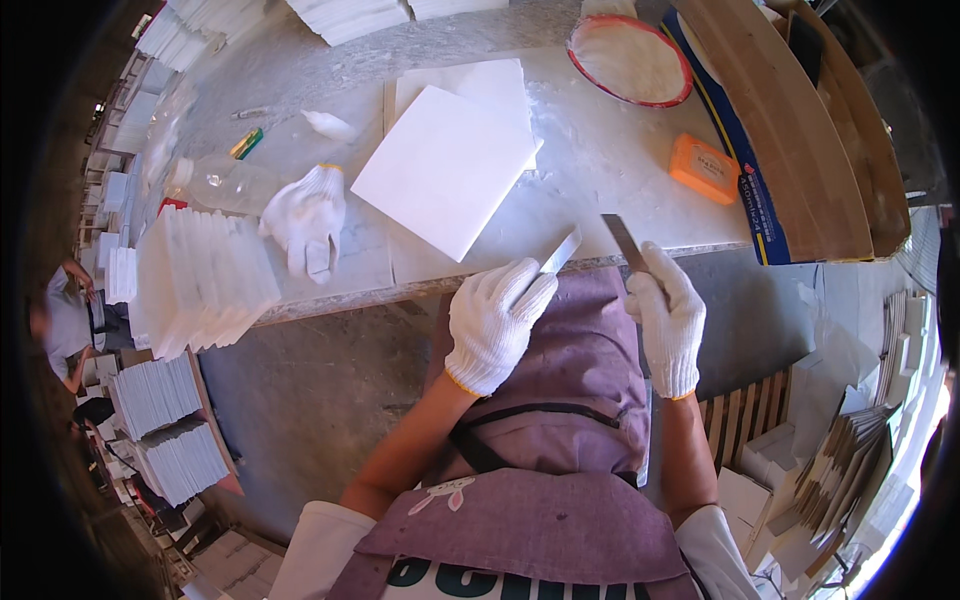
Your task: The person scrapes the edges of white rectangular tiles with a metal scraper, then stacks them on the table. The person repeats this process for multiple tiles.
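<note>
White knit gloves cover both my hands, just in front of the table's near edge. My left hand point(497, 325) grips a bright, narrow metal blade point(563, 250) that points up to the right. Closed around a darker flat metal strip point(625, 242), my right hand point(668, 322) keeps it tilted up to the left. The two metal pieces are apart, their tips near each other. Beyond my left hand, a square white tile point(445, 170) lies askew on another white tile point(480, 82). A loose white glove point(308, 220) rests left of them.
A stack of white tiles point(205, 280) stands at the table's left end, beside a clear plastic bottle point(215, 183). To the right are an orange packet point(703, 169), a red-rimmed bowl point(630, 60) of whitish material and an opened cardboard box point(780, 110). A person point(70, 310) is far left.
</note>
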Demonstrator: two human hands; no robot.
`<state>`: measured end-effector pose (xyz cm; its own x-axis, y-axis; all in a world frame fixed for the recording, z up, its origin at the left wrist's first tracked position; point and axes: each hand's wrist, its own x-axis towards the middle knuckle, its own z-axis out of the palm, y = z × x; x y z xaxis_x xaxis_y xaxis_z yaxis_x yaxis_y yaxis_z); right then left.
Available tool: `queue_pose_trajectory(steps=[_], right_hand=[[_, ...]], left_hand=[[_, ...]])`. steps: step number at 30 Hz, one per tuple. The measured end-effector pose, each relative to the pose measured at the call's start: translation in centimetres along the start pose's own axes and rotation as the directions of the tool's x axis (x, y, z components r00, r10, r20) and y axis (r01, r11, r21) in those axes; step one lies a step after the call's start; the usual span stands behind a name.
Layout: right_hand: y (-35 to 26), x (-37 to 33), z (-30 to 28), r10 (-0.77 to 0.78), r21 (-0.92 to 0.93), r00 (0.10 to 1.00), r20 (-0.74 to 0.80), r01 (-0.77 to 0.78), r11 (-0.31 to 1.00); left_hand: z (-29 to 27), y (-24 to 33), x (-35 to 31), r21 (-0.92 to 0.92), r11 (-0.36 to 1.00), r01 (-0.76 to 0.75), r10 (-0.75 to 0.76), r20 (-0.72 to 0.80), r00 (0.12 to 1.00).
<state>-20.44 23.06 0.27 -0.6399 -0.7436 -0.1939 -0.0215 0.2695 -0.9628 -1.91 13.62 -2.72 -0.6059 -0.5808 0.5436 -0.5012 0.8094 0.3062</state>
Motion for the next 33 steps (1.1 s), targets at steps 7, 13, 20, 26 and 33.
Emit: queue_pose_trajectory(steps=[7, 13, 20, 26, 33], right_hand=[[0.4, -0.3, 1.0, -0.179, -0.258, 0.954, 0.239, 0.241, 0.936], [0.1, 0.0, 0.6, -0.102, -0.208, 0.925, 0.367, 0.189, 0.96], [-5.3, 5.4, -2.1, -0.144, -0.043, 0.988, 0.056, 0.147, 0.988], [-8.2, 14.0, -2.5, -0.547, -0.519, 0.836, 0.039, 0.485, 0.704], [-6.9, 21.2, -0.5, -0.623, -0.78, 0.737, 0.262, 0.542, 0.312]], left_hand=[[-0.1, 0.3, 0.0, -0.011, 1.0, 0.003, -0.003, 0.021, 1.0], [0.1, 0.1, -0.5, 0.007, 1.0, 0.01, -0.01, -0.022, 1.0], [-1.2, 1.2, -0.1, -0.14, 0.983, 0.118, -0.127, -0.057, 0.99], [-2.5, 2.7, -1.3, -0.338, 0.925, 0.176, -0.185, 0.005, 0.983], [-3.1, 3.8, -3.1, -0.422, 0.872, 0.247, -0.229, 0.095, 0.969]])
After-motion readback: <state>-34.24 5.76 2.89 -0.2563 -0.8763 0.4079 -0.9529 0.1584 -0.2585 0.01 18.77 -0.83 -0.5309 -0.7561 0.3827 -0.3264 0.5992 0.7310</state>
